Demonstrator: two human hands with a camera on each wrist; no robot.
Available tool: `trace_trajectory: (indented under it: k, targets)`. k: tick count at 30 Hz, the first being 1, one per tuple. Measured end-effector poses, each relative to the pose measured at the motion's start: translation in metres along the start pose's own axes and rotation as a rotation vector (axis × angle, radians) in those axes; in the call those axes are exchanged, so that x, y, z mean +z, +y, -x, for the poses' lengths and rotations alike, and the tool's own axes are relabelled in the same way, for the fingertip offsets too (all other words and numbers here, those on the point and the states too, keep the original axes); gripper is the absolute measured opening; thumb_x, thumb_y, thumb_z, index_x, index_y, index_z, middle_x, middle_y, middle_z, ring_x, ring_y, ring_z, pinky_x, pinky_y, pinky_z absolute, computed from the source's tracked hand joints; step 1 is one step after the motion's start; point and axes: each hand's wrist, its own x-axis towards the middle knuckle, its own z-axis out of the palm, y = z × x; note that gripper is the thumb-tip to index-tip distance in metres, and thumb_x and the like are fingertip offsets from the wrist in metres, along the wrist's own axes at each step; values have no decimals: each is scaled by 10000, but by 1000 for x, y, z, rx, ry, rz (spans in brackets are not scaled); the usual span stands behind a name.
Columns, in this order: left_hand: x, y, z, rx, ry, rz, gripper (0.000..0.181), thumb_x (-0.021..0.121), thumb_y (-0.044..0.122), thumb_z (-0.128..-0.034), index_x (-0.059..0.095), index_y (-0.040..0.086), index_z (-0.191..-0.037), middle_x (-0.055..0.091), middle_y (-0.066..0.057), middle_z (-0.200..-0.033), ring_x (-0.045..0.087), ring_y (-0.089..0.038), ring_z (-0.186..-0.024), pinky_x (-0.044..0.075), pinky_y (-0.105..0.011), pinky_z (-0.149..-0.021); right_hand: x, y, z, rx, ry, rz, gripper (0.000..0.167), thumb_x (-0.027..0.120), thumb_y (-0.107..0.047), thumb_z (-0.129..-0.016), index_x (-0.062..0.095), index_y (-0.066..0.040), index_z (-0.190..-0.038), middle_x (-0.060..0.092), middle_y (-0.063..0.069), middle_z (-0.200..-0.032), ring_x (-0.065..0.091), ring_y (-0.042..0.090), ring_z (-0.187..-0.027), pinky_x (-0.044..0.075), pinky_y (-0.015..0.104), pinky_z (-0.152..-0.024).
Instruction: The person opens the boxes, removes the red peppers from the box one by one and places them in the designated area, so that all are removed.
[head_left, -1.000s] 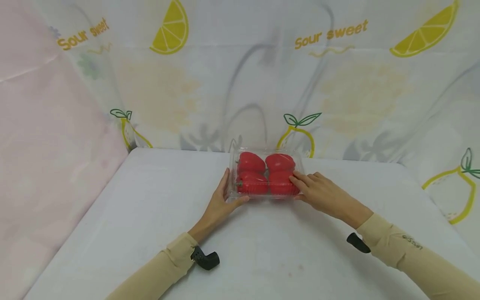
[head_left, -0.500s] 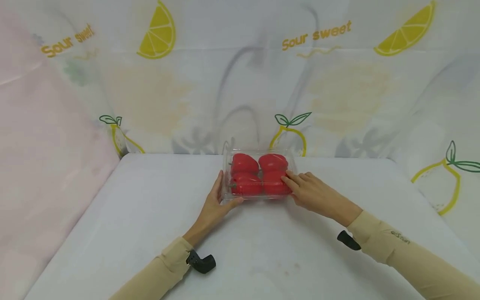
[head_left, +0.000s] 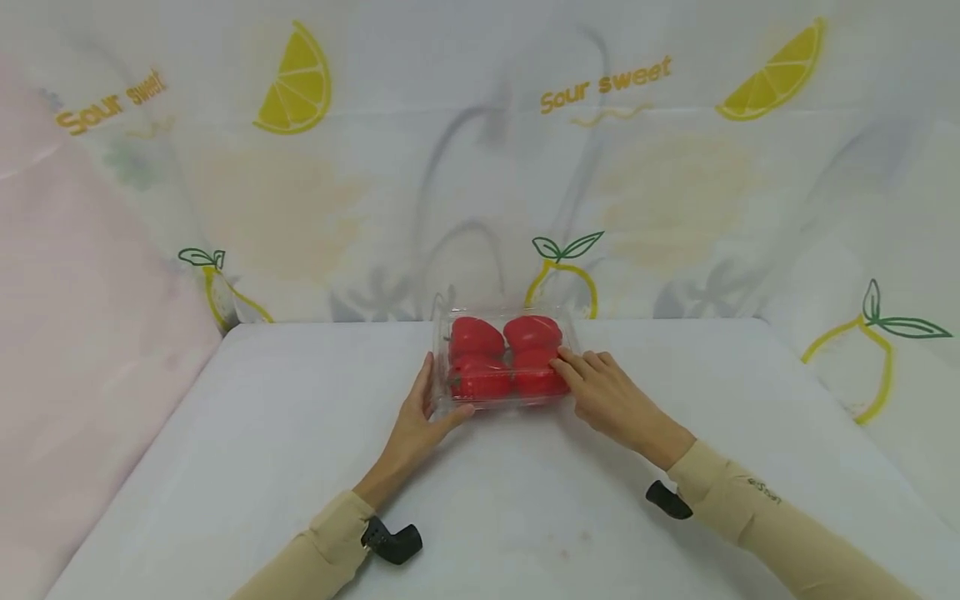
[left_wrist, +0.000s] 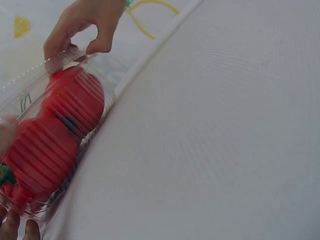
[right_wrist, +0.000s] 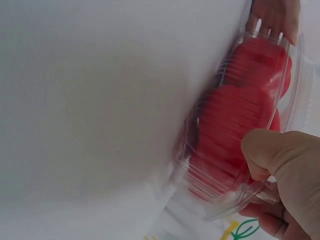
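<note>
A clear plastic box [head_left: 442,367] with several red peppers [head_left: 480,377] inside stands near the table's back edge. My left hand [head_left: 411,427] holds its left side, thumb at the front corner and fingers along the side. At the right front, my right hand [head_left: 611,404] pinches the rim, as the right wrist view shows with the thumb [right_wrist: 272,150] bent over the edge. In the left wrist view the peppers [left_wrist: 45,155] show through the ribbed wall, a green stem at one end. Some fingertips of both hands are hidden by the box.
A white cloth covers the table [head_left: 495,517]. Behind it hangs a curtain [head_left: 390,167] printed with lemons and lettering, and a pink cloth [head_left: 75,333] hangs at the left. Each wrist carries a black device [head_left: 393,543].
The head view has shifted, so box and hands appear a little further left and lower. Both hands have stayed on the box, with the right fingers slightly more bent at its corner.
</note>
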Motion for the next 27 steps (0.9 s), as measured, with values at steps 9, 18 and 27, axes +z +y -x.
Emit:
trace_trajectory:
  k: [9,18,27]
  targets:
    - [-7,-9,0,6,1,1,983,724,271,-833,34,209,-1530,69,11,-1600,116,-235,-1473,231,-425,-1151,5,-4,-4,12,60,-29,589,729,-31,-726,513,-9,-1274,542,159,-1324,534,276,-1023,430,380,-852]
    - [-4,-16,-4,34,9,-2,995,737,320,-816,44,251,-1527,79,51,-1595,117,-197,-1473,232,-405,-1152,7,-4,-4,42,74,-59,535,671,13,-724,534,-5,-1241,547,154,-1319,535,252,-986,415,354,-813]
    - [-3,5,1,0,-27,0,966,713,240,-841,40,173,-1530,73,-13,-1600,116,-245,-1474,243,-424,-1144,4,-1,1,32,43,-58,561,730,-4,-728,525,2,-1251,534,169,-1337,538,281,-1068,450,393,-896]
